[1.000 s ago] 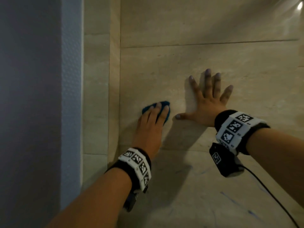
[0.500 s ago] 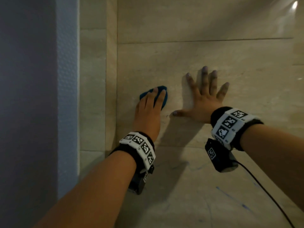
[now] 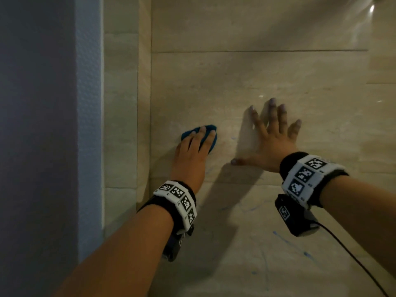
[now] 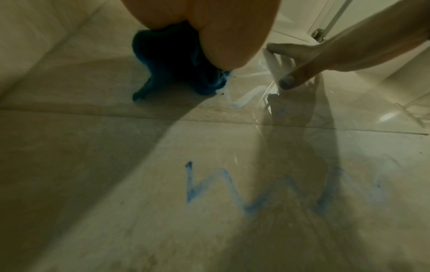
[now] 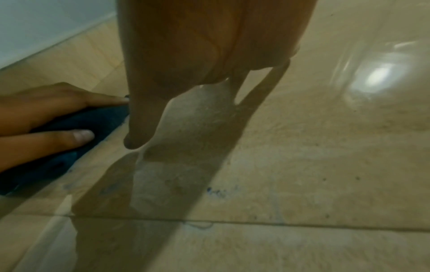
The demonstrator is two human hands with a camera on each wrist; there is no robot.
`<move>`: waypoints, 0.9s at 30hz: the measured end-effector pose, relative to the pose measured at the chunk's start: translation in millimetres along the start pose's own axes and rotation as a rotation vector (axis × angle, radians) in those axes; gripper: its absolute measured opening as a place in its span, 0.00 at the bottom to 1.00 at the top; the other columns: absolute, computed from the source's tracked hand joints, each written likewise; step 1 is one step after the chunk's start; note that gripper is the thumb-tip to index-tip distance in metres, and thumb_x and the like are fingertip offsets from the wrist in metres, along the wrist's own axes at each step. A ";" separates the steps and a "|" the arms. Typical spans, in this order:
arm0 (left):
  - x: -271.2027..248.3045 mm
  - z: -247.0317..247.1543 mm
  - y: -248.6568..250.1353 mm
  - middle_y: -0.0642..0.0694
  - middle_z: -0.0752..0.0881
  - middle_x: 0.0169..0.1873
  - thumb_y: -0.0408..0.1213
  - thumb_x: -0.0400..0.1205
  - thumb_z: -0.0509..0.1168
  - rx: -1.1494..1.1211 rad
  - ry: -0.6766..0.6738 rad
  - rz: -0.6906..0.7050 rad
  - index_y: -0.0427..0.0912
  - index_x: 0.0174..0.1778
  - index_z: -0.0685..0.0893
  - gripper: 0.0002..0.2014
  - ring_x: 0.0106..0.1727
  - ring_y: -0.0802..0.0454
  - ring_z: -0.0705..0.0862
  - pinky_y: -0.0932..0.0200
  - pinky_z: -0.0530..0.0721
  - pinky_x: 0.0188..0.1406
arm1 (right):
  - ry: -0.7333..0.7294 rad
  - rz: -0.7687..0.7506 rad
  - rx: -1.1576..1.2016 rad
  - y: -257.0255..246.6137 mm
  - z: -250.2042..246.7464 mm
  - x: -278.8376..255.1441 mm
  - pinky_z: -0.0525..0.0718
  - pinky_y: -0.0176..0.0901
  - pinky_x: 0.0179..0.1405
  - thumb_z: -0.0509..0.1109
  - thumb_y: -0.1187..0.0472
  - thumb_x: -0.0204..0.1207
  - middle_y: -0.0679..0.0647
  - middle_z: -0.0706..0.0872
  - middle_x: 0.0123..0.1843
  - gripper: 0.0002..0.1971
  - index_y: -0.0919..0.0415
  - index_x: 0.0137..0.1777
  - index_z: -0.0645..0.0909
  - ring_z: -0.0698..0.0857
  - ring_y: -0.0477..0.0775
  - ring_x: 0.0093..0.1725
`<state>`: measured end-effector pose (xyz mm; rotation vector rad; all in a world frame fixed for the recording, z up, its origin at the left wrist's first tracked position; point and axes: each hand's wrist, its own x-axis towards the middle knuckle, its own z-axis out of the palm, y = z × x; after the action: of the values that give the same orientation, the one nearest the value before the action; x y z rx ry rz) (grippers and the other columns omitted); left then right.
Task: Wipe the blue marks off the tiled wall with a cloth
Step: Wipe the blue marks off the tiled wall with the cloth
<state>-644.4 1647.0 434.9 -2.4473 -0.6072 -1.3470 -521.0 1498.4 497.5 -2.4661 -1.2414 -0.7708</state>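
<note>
So the left hand (image 3: 194, 151) has the cloth (image 3: 209, 136) pinned flat against the wall (image 3: 257, 78), fingers laid pretty much straight over it, pressing rather than gripping. The right hand (image 3: 274, 138) is just beside the cloth on its right, fingers spread wide, palm on the tile, holding nothing. Looks like it's only bracing.

What the next swipe hinges on, by the look of it: most of the blue that's left sits below the cloth, on the tile under the grout line (image 3: 235, 182). The marks (image 3: 289, 243) run as long slanted streaks heading down and to the right of the cloth, so the left hand, which is nearer and already has the cloth, would probably need to drag down across that line. There's also a tiny fleck (image 3: 233, 138) directly right of the cloth, between it and the right hand.

The head view makes those lower marks look faint and scattered. The left wrist camera tells a different story: a clear blue zigzag (image 4: 232, 185) below the cloth (image 4: 177, 64), past the grout line, plus pale streaks right beside the cloth's edge. The right wrist view only adds a few dark blue specks (image 5: 216, 191) below the right hand's thumb (image 5: 139, 128), with the cloth (image 5: 76, 136) off to its left.
</note>
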 end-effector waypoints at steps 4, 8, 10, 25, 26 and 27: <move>-11.2 21.7 5.0 0.41 0.72 0.76 0.19 0.64 0.75 0.034 0.116 0.093 0.45 0.79 0.68 0.46 0.74 0.40 0.66 0.43 0.78 0.65 | -0.023 0.026 0.016 -3.5 1.5 6.1 0.26 0.76 0.71 0.68 0.16 0.43 0.54 0.07 0.68 0.74 0.40 0.61 0.06 0.15 0.64 0.72; -13.2 26.1 8.5 0.41 0.79 0.69 0.22 0.55 0.80 0.056 0.173 0.122 0.43 0.74 0.76 0.47 0.67 0.43 0.69 0.46 0.84 0.55 | -0.025 0.028 0.021 -3.5 2.3 8.3 0.22 0.75 0.67 0.68 0.16 0.41 0.51 0.03 0.60 0.74 0.39 0.59 0.05 0.11 0.61 0.67; -4.6 22.1 10.5 0.42 0.79 0.69 0.24 0.59 0.81 0.056 0.182 0.099 0.43 0.74 0.76 0.44 0.68 0.43 0.73 0.46 0.83 0.57 | -0.018 0.030 0.026 -4.7 2.8 9.0 0.21 0.75 0.66 0.67 0.16 0.40 0.52 0.03 0.61 0.74 0.39 0.60 0.06 0.10 0.62 0.66; 27.2 20.6 13.4 0.43 0.77 0.73 0.20 0.64 0.74 0.019 0.205 0.332 0.45 0.75 0.76 0.41 0.71 0.41 0.73 0.40 0.78 0.64 | -0.022 0.027 0.047 -5.7 3.4 6.1 0.21 0.74 0.67 0.67 0.16 0.41 0.51 0.04 0.62 0.74 0.39 0.63 0.07 0.11 0.60 0.67; 23.1 23.4 11.3 0.43 0.77 0.72 0.20 0.65 0.73 0.026 0.211 0.366 0.46 0.74 0.76 0.39 0.71 0.42 0.71 0.41 0.78 0.64 | -0.019 0.026 0.049 -5.8 3.5 5.8 0.20 0.73 0.67 0.67 0.16 0.42 0.51 0.05 0.63 0.74 0.39 0.63 0.07 0.11 0.60 0.68; 18.5 24.6 9.8 0.44 0.78 0.72 0.21 0.68 0.70 0.029 0.217 0.391 0.46 0.74 0.76 0.36 0.70 0.43 0.69 0.42 0.78 0.64 | -0.016 0.024 0.051 -5.5 3.7 5.6 0.20 0.72 0.67 0.67 0.16 0.42 0.51 0.06 0.65 0.73 0.39 0.62 0.07 0.12 0.60 0.69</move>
<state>-612.9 1653.4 437.3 -2.2040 -0.0868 -1.3947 -521.5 1507.1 497.6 -2.4457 -1.2194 -0.7061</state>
